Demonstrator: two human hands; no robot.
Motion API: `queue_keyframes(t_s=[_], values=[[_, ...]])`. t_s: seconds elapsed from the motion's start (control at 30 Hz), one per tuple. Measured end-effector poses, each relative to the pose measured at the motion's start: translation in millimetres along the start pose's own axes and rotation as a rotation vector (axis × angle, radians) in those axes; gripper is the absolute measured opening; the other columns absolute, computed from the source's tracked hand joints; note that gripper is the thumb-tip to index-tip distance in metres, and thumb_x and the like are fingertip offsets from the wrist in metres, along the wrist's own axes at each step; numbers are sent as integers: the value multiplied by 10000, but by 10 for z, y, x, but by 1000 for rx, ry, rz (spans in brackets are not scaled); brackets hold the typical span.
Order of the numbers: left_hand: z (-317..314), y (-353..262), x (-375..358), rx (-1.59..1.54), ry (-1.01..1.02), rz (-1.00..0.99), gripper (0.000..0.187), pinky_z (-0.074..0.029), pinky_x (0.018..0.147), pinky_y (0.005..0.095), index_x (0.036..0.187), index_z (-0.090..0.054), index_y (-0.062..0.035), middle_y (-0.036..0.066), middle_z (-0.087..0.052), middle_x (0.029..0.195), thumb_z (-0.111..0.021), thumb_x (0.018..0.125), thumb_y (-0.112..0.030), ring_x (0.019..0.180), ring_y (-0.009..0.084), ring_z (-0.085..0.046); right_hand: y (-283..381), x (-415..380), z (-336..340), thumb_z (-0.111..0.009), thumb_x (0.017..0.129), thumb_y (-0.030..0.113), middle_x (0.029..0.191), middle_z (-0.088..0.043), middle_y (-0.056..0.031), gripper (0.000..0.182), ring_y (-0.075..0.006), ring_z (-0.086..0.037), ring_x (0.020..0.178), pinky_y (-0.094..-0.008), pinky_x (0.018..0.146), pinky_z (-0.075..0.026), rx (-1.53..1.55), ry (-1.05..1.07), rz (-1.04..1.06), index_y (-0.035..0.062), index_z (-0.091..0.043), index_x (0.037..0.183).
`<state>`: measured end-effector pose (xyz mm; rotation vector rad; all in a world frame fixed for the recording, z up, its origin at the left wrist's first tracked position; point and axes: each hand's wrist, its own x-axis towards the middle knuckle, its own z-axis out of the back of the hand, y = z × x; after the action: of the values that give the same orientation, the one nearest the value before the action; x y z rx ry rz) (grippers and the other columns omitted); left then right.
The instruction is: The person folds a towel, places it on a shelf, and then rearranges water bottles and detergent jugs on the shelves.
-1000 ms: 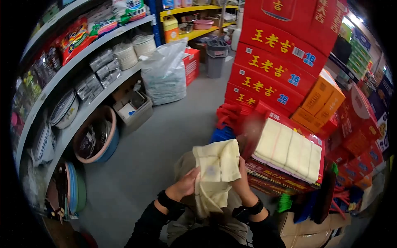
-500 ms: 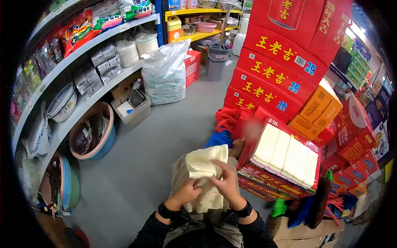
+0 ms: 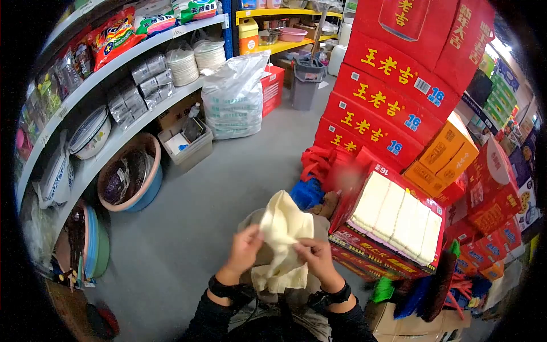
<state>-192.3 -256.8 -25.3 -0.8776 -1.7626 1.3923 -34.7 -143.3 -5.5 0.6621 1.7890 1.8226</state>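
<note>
A cream towel (image 3: 283, 219) is stretched between my two hands above my lap, its upper part raised and creased. On its left edge my left hand (image 3: 244, 251) is pinched closed. The fingers of my right hand (image 3: 318, 259) grip the opposite edge. Cream fabric (image 3: 279, 279) hangs below the hands over my knees. To the right, folded cream towels (image 3: 393, 216) lie side by side in rows on top of a red carton (image 3: 370, 256).
Red drink cartons (image 3: 393, 85) rise in a tall stack ahead on the right, beside orange boxes (image 3: 444, 154). At left, a curved grey shelf (image 3: 125, 134) holds goods above plastic basins (image 3: 149, 188). A white plastic sack (image 3: 233, 102) stands on the floor. Brushes (image 3: 439, 285) lie low at right.
My hands have moved apart, the left one up and to the left. The towel, folded over before, is now opened out and lifted between them.
</note>
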Motion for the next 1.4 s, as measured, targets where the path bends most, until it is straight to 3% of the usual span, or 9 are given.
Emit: queue_keyframes(t_s=[0.17,0.27,0.4,0.53,0.77,0.83,1.0,1.13,1.4], values=[[379,-44,180,-48,-614,-96,268,-415,765,245,1095,-434,-9,61,-572,918,-490,834,-44,811,120,-525,35,-16,131,-589,815,124,775,-607,-25,155,-64,-540,632,-199,504,-427,348,-264,-55,-18,-609,875],[266,-117,110,52,-562,-122,277,-435,733,271,1073,-461,-8,87,-572,948,-527,817,-89,813,151,-537,-102,-41,111,-599,790,37,846,-600,-35,146,-80,-552,687,-203,560,-450,234,-269,8,-8,-584,928],[-148,-179,-6,-162,132,107,518,-378,900,312,1216,-381,-2,87,-498,1110,-606,794,-203,1034,169,-477,46,-90,-63,-592,755,0,1077,-536,-78,405,-117,-531,880,-247,689,-469,-35,-84,78,48,-480,1141],[-437,28,-13,166,35,-34,637,-363,893,298,1268,-284,21,130,-413,1208,-625,772,-188,1093,179,-412,-10,-86,-226,-603,745,36,1268,-409,-151,605,-268,-418,1157,-339,940,-338,-130,145,268,58,-330,1285],[-201,-78,-55,206,-286,86,219,-384,515,209,857,-586,48,-9,-564,680,-527,855,-162,589,48,-472,67,-105,-19,-540,826,75,1181,-504,-117,388,-185,-483,1061,-304,836,-427,49,-26,-16,39,-463,1204],[-203,-217,-25,188,-393,20,248,-299,435,190,725,-592,51,-36,-507,543,-552,843,-163,487,27,-391,-3,-29,33,-497,837,25,1141,-511,-130,429,-162,-507,978,-275,787,-437,-172,-187,289,22,-380,1250],[-271,-664,-49,-19,-35,63,364,-456,591,200,1181,-404,-9,37,-570,906,-504,831,-4,739,88,-556,302,89,-53,-504,823,1,1080,-526,-162,483,-197,-525,944,-286,792,-427,-305,-178,411,5,-316,1267],[-255,-696,50,124,219,89,365,-413,833,251,1147,-454,6,76,-527,1083,-532,791,17,985,124,-492,296,188,-165,-545,790,-6,1049,-557,-183,350,-263,-581,887,-306,732,-459,-225,-118,435,17,-485,1134],[-159,-1087,56,964,191,-358,291,-415,759,320,815,-673,-117,84,-530,912,-663,551,4,835,250,-491,346,371,-56,-575,703,-52,795,-565,-128,334,-278,-573,648,-293,542,-449,-494,-274,524,51,-574,1020]])
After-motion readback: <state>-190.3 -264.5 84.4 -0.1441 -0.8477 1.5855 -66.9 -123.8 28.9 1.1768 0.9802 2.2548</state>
